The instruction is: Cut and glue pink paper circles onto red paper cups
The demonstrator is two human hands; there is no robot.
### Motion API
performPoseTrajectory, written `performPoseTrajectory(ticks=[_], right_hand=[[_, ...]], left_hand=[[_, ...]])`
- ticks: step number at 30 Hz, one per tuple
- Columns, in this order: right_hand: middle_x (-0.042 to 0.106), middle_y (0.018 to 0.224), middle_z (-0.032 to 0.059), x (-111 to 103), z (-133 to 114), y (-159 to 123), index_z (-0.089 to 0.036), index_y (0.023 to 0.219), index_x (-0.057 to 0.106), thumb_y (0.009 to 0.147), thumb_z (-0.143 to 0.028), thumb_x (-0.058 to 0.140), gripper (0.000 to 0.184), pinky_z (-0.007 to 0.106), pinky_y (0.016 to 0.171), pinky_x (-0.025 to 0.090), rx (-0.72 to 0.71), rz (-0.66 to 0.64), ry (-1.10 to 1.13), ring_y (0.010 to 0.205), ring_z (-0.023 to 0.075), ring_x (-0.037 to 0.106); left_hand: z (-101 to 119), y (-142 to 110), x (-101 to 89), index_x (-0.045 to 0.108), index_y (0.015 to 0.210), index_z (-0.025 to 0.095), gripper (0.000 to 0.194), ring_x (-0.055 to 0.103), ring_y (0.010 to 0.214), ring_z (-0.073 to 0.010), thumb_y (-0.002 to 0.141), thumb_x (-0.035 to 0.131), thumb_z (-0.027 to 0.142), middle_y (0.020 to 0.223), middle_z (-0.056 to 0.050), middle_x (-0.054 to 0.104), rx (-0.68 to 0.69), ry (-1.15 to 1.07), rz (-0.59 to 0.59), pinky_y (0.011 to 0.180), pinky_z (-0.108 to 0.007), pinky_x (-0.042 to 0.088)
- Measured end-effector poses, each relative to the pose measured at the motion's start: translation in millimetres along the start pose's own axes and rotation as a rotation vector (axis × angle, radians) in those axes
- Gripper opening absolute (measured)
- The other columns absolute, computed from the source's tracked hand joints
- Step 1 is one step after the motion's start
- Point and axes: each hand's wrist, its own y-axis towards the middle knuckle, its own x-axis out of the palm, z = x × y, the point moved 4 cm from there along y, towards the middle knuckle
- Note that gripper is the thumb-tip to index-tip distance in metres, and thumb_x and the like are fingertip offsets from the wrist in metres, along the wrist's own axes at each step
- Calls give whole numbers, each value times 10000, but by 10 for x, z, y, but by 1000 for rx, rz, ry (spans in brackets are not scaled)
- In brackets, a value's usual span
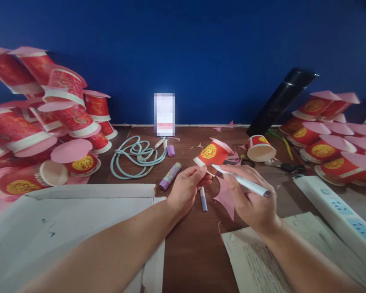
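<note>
My left hand pinches the rim of a red paper cup with a gold emblem, held tilted above the brown table. My right hand is closed around a white pen, its tip at the cup's rim. A pink paper piece shows under my right hand. A small pen lies on the table between my hands.
Piles of red cups with pink paper lids lie at the left and right. A loose cup, glue stick, coiled cable, black cylinder, power strip and papers surround my hands.
</note>
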Motion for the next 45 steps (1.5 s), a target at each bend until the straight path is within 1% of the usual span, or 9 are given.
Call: performPoseTrajectory(ticks=[4,14,19,24,29,34,39,43,45], right_hand=[[730,957,61,7,-11,-8,-173,1042,671,840,-123,617,215,336,840,517,-24,-42,17,912,190,661],[732,943,57,15,-21,-1,-164,1036,674,844,-124,615,204,319,835,513,-27,-55,11,905,178,657],[719,982,72,-19,-12,3,-157,1050,670,849,-114,602,216,325,828,512,-4,7,10,907,177,649],[726,924,55,8,-24,-4,-162,1016,670,848,-125,607,184,323,832,504,-29,-61,21,889,174,650],[717,958,62,-1,-20,-1,-164,1037,660,845,-117,600,207,334,837,501,-20,-27,28,903,180,648],[715,915,43,20,-29,-5,-175,1015,661,846,-128,599,187,322,821,497,-13,-105,36,865,171,649],[710,940,55,-10,-6,0,-171,1009,661,845,-126,594,182,324,815,499,7,-16,17,880,180,652],[717,906,46,22,-13,-6,-176,994,663,844,-138,597,168,326,813,498,0,-90,22,857,182,656],[718,915,49,16,-23,-2,-177,999,664,846,-141,593,172,328,810,499,7,-87,28,863,186,657]], left_hand=[[-6,5,2,686,735,119,308,560,660,-84,638,818,379,684,-9,627,1,-1,-8,682,-223,455],[3,6,8,686,726,118,297,554,656,-83,646,810,376,686,-10,627,8,14,-14,682,-223,449],[10,-4,7,682,714,118,296,557,666,-87,647,807,378,688,-10,623,13,19,-15,685,-225,455],[5,-1,6,677,718,122,293,551,652,-80,641,812,369,673,-5,618,9,-1,-9,674,-217,453],[4,0,10,674,713,123,309,546,655,-80,629,821,382,681,-6,615,6,6,-13,663,-215,454],[6,-4,3,665,714,127,318,546,649,-81,618,828,383,666,0,607,-7,-8,4,668,-218,458],[10,-1,2,655,699,123,308,548,658,-83,636,815,379,681,-9,615,-5,-8,2,661,-215,457],[13,-4,-12,655,709,122,287,557,658,-86,621,828,334,676,-2,605,-22,-60,23,667,-221,461],[16,-5,-22,660,728,123,260,572,672,-90,633,823,302,695,-5,614,-35,-97,38,676,-221,466]])
